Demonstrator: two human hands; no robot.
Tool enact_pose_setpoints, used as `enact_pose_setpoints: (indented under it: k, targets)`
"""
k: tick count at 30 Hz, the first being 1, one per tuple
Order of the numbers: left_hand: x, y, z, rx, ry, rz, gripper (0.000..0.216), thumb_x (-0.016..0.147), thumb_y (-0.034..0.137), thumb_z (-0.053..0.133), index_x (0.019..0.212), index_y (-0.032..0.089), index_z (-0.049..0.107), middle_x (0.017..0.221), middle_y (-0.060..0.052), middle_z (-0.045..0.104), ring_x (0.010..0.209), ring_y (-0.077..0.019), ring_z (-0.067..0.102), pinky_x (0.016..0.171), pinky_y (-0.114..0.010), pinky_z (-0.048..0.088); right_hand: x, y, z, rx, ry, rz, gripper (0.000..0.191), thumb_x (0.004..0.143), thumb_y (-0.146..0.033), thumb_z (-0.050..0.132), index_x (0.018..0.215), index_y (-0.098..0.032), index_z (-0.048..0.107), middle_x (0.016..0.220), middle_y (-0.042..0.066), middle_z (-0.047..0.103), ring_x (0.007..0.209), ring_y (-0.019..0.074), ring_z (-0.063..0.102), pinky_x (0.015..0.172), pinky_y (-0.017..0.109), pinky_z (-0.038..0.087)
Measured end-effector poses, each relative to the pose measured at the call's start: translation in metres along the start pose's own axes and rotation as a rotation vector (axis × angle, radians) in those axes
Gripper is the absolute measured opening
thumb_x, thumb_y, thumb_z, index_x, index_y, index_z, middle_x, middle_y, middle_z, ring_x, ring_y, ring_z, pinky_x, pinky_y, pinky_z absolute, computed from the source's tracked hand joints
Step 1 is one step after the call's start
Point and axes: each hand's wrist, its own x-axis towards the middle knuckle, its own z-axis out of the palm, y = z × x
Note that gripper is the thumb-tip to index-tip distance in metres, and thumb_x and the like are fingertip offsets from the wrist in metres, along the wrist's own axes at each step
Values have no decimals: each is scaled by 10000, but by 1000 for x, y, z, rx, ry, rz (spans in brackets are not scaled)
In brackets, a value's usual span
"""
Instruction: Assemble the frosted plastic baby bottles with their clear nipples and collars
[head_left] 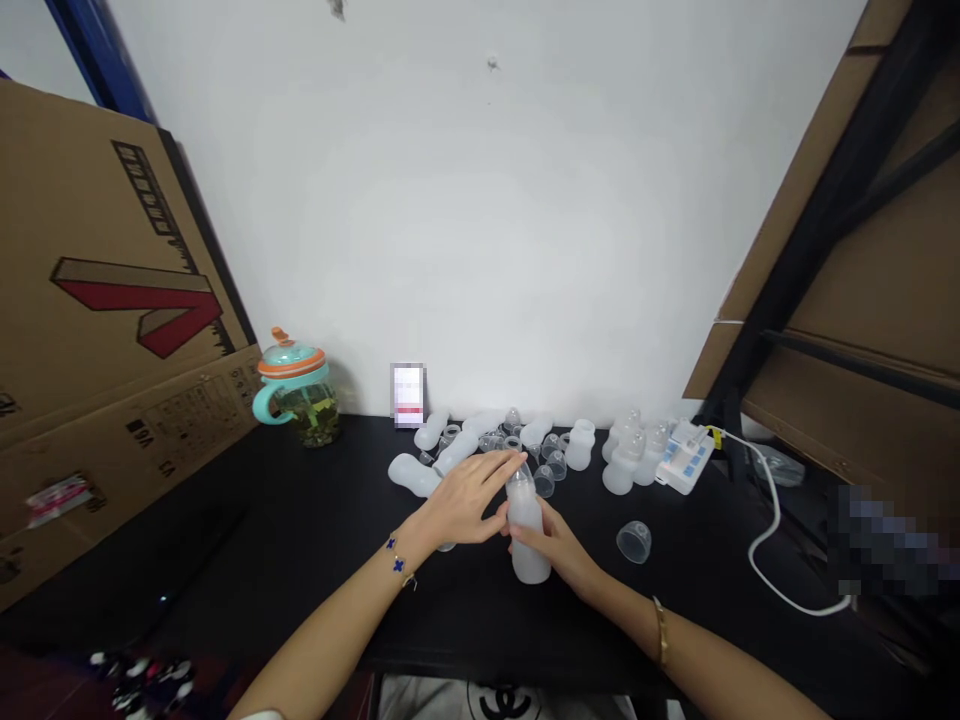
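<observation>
A frosted white baby bottle (529,545) stands upright on the black table (300,540) in front of me. My right hand (559,550) is wrapped round its body from the right. My left hand (469,500) reaches in from the left, fingers stretched toward the bottle's teat end (519,478), touching or just beside it. A bracelet with blue charms sits on my left wrist, a gold bangle on my right.
Behind the hands lie several bottle bodies (414,474), teats and clear caps; more assembled bottles (624,462) stand at the right. One clear cap (634,541) lies alone. A power strip (686,456) with a white cable, a teal tea jug (297,402), cardboard boxes on both sides.
</observation>
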Motion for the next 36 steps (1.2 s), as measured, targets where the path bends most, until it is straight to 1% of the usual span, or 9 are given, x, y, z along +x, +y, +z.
enact_pose_setpoints:
  k: [3, 5, 9, 15, 20, 24, 26, 32, 36]
  targets:
    - [1, 1, 0, -45, 9, -25, 736, 859, 182, 533, 1547, 213, 273, 1479, -128, 496, 1339, -297, 492, 1088, -477, 447, 1, -3, -4, -97, 1, -87, 419, 756, -492, 787, 1020, -195, 653, 898, 21, 647, 817, 195, 587, 753, 317, 473]
    - [2, 1, -1, -78, 25, -47, 745, 856, 183, 546, 1547, 211, 268, 1478, -128, 499, 1337, -293, 498, 1091, -475, 451, 2, -5, -6, -112, -11, -113, 427, 768, -482, 779, 1067, -203, 656, 946, 25, 652, 881, 213, 588, 803, 327, 469]
    - [2, -1, -1, -112, 43, -61, 725, 881, 198, 546, 1549, 216, 266, 1495, -122, 486, 1360, -281, 483, 1113, -470, 442, 3, -6, -11, -83, -18, -107, 500, 779, -468, 775, 1198, -235, 634, 999, 25, 664, 919, 226, 600, 838, 345, 467]
    - [1, -3, 0, -84, 49, -46, 689, 929, 237, 536, 1558, 210, 257, 1514, -131, 465, 1374, -285, 473, 1105, -473, 460, 6, -5, -15, -53, 13, -110, 547, 782, -420, 786, 1270, -257, 599, 1066, 25, 668, 992, 231, 605, 899, 355, 461]
    - [1, -3, 0, -40, 48, -9, 678, 938, 247, 538, 1556, 188, 267, 1502, -143, 478, 1380, -287, 466, 1104, -462, 465, 6, 1, -17, -28, 26, -107, 700, 771, -410, 795, 1389, -266, 499, 1161, 47, 654, 1061, 252, 598, 950, 383, 452]
    - [1, -1, -1, -22, 40, -3, 693, 938, 254, 535, 1561, 170, 244, 1490, -161, 487, 1373, -291, 474, 1098, -463, 470, 4, 3, -18, -48, 26, -107, 848, 792, -403, 779, 1507, -292, 338, 1047, 30, 661, 947, 222, 613, 883, 360, 468]
    - [1, -1, -1, -19, 41, 3, 694, 937, 254, 532, 1561, 170, 239, 1485, -163, 492, 1367, -294, 481, 1092, -466, 476, 3, 3, -18, -70, 10, -121, 875, 810, -401, 764, 1534, -302, 284, 985, 16, 652, 868, 197, 607, 826, 333, 475]
    - [0, -3, 2, 34, 47, 26, 699, 914, 244, 549, 1544, 164, 257, 1444, -157, 533, 1330, -287, 518, 1054, -454, 512, 2, 5, -17, -119, 7, -155, 879, 810, -422, 757, 1536, -287, 280, 952, 13, 636, 809, 174, 595, 755, 300, 475]
    - [-1, -4, 4, 48, 61, 34, 707, 891, 243, 561, 1534, 171, 277, 1416, -154, 557, 1294, -292, 551, 1020, -457, 535, 1, 6, -16, -173, 3, -170, 863, 817, -433, 739, 1534, -291, 280, 989, 22, 638, 794, 172, 594, 730, 297, 479]
